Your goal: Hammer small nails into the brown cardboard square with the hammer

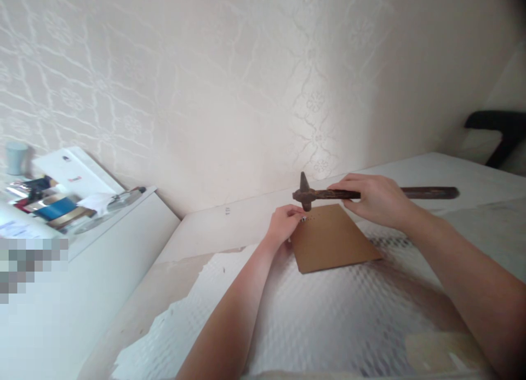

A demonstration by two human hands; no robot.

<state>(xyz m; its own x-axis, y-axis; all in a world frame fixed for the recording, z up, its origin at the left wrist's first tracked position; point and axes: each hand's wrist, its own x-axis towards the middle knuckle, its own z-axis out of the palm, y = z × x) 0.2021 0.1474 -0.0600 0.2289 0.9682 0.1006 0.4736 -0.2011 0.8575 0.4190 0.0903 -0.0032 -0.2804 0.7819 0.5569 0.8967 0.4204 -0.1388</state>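
Note:
A hammer (304, 196) with a dark, rust-brown head and a long wooden handle is in my right hand (372, 196), whose fingers are wrapped round the middle of the handle. Its head hangs just above my left fingertips. My left hand (284, 224) is closed in a pinch at the far left corner of a flat brown board (335, 240); what the fingertips hold is too small to name. Several small dark dots run along the board's far edge beside those fingers. Whether they are holes or nail heads I cannot tell.
Under the board lies a white textured mat (312, 314) with a ragged left edge. A white cabinet (135, 243) at the left bears a white box (78, 169), a grey-blue cup (17, 158) and clutter. Patterned wallpaper (230, 95) rises behind. A black curved object (497, 121) stands at right.

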